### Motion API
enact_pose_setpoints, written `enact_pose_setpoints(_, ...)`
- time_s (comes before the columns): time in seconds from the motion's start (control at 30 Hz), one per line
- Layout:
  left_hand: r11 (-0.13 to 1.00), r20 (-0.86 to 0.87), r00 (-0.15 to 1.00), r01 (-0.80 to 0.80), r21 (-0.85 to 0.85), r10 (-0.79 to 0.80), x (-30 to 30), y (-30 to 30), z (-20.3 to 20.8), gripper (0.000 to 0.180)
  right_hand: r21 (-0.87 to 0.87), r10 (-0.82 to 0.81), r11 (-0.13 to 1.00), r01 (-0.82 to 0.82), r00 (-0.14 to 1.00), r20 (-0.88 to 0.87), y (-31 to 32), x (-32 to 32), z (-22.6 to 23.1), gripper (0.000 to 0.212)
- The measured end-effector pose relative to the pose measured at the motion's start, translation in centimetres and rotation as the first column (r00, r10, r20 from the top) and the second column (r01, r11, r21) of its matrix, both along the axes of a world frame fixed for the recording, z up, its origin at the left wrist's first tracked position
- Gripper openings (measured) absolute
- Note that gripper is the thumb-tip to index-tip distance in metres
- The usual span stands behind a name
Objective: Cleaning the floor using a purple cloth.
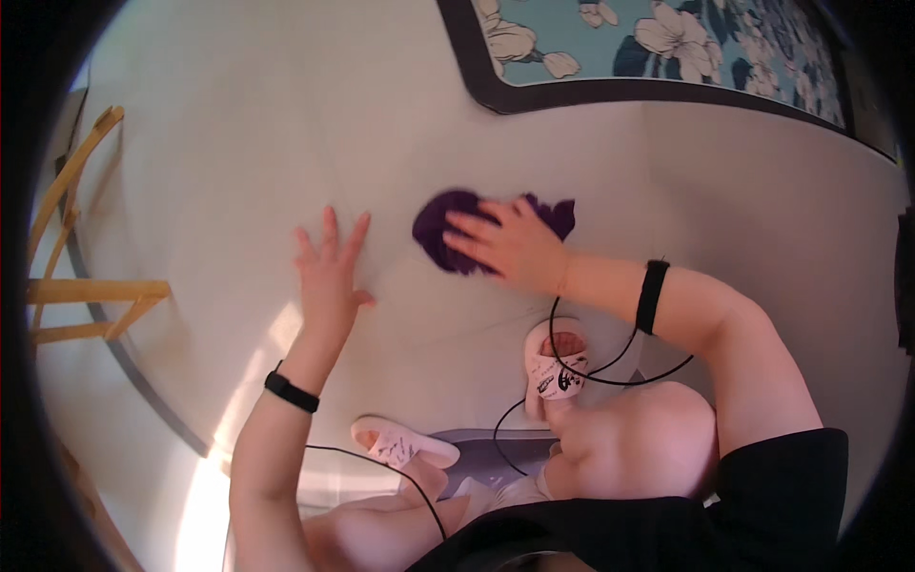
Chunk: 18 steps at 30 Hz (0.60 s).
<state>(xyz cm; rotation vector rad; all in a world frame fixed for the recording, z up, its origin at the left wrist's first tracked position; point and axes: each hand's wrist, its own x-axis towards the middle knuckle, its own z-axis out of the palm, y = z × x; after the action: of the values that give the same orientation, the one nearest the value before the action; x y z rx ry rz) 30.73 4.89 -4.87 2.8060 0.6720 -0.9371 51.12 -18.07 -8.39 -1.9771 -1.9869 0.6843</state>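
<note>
A dark purple cloth (pixel 440 234) lies crumpled on the pale floor, with an uneven edge and a loose end sticking out to the right. My right hand (pixel 519 246) rests flat on top of it, fingers stretched out and parted; the palm hides the middle of the cloth. To the left, my left hand (pixel 327 272) is spread wide over the bare floor, holding nothing. Whether its fingertips touch the floor I cannot tell. Black bands circle my left wrist (pixel 292 391) and my right forearm (pixel 653 296).
A patterned floral mat (pixel 581 93) with a dark border lies at the far right. Wooden furniture legs (pixel 100 291) stand at the left. My feet in pink slippers (pixel 556 367) are close in front of me, and black cables (pixel 376 458) hang by both arms.
</note>
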Motion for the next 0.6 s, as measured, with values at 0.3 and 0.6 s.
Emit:
enact_pose_setpoints(0.3, 0.986, 0.004, 0.990, -0.141, -0.084, 0.142, 0.7, -0.5, 0.4, 0.128, 0.126, 0.501, 0.863, -0.490, 0.861, -0.082, -3.1, -7.0, -1.4, 0.042)
enact_pose_setpoints(0.6, 0.988, 0.017, 0.991, -0.130, -0.080, 0.132, 0.9, -1.0, -0.1, 0.133, 0.057, 0.485, 0.872, -0.486, 0.843, -0.234, -3.4, -6.6, -1.8, 0.058)
